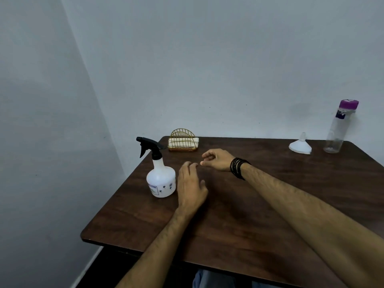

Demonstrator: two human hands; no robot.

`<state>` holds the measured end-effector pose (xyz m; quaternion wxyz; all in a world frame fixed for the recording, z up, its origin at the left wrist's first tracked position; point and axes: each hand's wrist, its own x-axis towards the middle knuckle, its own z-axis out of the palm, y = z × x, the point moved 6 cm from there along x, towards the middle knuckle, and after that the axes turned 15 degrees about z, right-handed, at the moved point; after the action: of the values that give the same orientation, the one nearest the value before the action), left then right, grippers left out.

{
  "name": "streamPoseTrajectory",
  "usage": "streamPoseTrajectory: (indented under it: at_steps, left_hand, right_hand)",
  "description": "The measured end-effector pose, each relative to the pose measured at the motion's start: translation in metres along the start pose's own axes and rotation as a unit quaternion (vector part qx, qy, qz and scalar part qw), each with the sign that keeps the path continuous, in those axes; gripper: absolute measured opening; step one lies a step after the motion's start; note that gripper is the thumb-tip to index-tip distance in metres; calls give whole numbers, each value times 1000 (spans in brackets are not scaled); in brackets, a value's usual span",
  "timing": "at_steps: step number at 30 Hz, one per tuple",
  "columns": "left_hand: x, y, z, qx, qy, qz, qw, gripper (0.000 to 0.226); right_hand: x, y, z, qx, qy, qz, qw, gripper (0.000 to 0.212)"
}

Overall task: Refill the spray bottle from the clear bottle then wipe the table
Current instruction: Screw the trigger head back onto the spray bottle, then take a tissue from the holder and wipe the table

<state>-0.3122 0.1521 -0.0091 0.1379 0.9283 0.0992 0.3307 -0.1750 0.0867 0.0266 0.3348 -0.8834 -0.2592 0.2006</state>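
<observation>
A white spray bottle [161,179] with a black trigger head stands upright near the left edge of the dark wooden table [259,225]. My left hand [192,189] hovers just right of the bottle's body, fingers apart, holding nothing. My right hand [218,161], with black bands on the wrist, is a little farther back, fingers loosely curled and empty. A clear bottle [337,129] with a purple cap stands at the far right corner. Beside it a white funnel [300,144] rests upside down.
A gold wire holder [182,141] with folded white napkins sits at the back left of the table. Pale walls close in behind and to the left. The table's near edge runs just in front of my lap.
</observation>
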Motion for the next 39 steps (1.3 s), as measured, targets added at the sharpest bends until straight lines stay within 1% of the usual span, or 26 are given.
streamPoseTrajectory:
  at_steps: [3, 7, 10, 16, 21, 25, 28, 30, 33, 36, 39]
  left_hand:
    - [20, -17, 26, -47, -106, -51, 992, 71]
    - [44, -44, 55, -19, -204, -88, 975, 74]
    - [60, -63, 70, 20, -244, -100, 964, 77]
    - [92, -92, 85, 61, -237, -121, 962, 77]
    - [95, -97, 95, 84, -226, -116, 964, 77]
    - [97, -99, 96, 87, -221, -113, 965, 77]
    - [97, -99, 96, 86, -222, -112, 965, 77]
    - [97, -99, 96, 86, -219, -112, 965, 77]
    - [97, -100, 96, 88, -219, -113, 965, 77]
    - [97, -99, 96, 86, -222, -115, 964, 78]
    - [96, -99, 95, 83, -224, -119, 964, 77]
  right_hand:
    - [16, 2, -13, -5, 25, 7, 1000, 46]
    - [46, -1, -31, -11, 55, 8, 998, 44]
    - [73, -5, -37, -10, 69, 6, 998, 42]
    - [135, -21, -33, -50, 112, -23, 992, 30]
    - [176, -39, -20, -142, 129, -57, 980, 31]
    - [197, -43, -16, -175, 155, -49, 971, 31]
    - [209, -39, -13, -189, 160, -39, 968, 22]
    - [210, -38, -13, -182, 177, -48, 966, 14]
    - [209, -35, -17, -138, 211, -60, 966, 14]
    - [209, -33, -21, -94, 223, -62, 968, 12]
    - [209, -33, -26, 1, 228, -64, 972, 9]
